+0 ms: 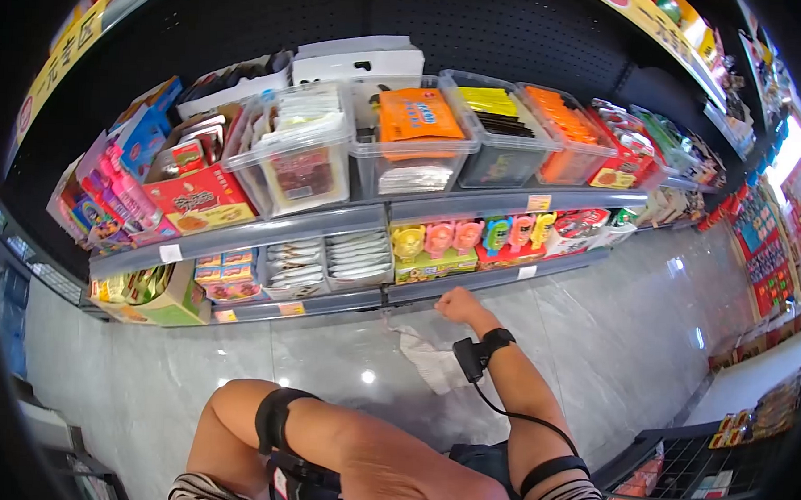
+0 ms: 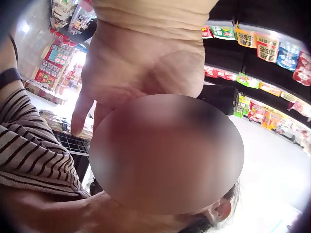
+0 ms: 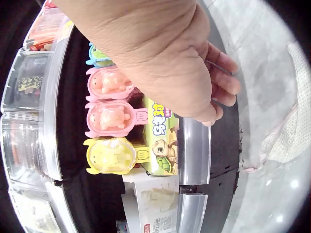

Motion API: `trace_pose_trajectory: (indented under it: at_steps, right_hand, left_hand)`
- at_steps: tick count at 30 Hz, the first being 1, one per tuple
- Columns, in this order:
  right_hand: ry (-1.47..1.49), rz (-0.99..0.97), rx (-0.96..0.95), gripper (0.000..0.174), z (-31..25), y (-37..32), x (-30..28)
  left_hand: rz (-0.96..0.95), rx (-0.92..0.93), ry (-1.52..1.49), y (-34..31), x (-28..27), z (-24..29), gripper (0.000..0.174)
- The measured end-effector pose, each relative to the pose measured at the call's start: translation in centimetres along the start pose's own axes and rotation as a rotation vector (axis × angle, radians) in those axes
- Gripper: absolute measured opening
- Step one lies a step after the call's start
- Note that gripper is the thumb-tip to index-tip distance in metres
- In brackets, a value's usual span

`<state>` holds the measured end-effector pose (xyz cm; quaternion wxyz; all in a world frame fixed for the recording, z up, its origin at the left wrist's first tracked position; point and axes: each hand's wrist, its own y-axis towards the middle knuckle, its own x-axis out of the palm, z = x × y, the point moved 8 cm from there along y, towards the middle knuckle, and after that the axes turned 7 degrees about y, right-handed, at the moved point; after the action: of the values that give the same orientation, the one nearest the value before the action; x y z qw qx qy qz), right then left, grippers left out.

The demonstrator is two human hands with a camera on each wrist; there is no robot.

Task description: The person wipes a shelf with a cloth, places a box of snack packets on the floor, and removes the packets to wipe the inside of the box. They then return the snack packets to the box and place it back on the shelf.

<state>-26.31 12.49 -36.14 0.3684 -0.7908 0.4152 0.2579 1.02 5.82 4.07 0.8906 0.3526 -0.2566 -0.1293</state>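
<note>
The left hand (image 2: 141, 73) is raised near the face, its grip impossible to tell. Just beyond the loosely bent, empty right hand (image 1: 457, 305), pink toys (image 1: 438, 238) stand in a turtle-print box (image 3: 163, 158); a careless forward swing could topple them.

We see a smooth, glossy grey floor (image 1: 324, 358) with marbled veining. The tubs (image 1: 503, 161) look like clear, shiny plastic, the shelf edge (image 1: 321, 221) smooth and semi-glossy, the box (image 3: 160, 145) printed card, the rag (image 1: 432, 357) matt textured cloth, the orange packet (image 1: 420, 115) slick film.
</note>
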Motion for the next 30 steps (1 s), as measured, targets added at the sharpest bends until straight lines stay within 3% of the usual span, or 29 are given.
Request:
trace_pose_trajectory:
  at_steps: [4,8,12,18,21,30]
  right_hand:
    - [0.028,0.037,0.064,0.023,0.8,0.0,-0.1]
    - [0.013,0.117,-0.047,0.021,0.6,0.2,-0.2]
    - [0.039,0.088,-0.003,0.019,1.2,0.3,-0.1]
    - [0.136,0.085,-0.102,0.018,0.7,-0.2,-0.1]
    - [0.044,0.057,-0.032,0.019,0.2,-0.4,-0.3]
    - [0.039,0.032,-0.054,0.019,0.7,-0.2,0.4]
  left_hand:
    - [0.005,-0.154,-0.015,0.2,0.0,0.5,0.067]
    - [0.007,-0.314,0.221,-0.3,-1.2,0.4,0.062]
    - [0.061,-0.274,0.281,-0.5,-1.9,0.6,0.061]
    - [0.115,-0.192,0.224,-0.6,-2.2,0.9,0.06]
    - [0.102,-0.184,0.215,0.1,-2.1,0.9,0.059]
    - [0.129,-0.141,0.215,0.8,-2.1,1.7,0.057]
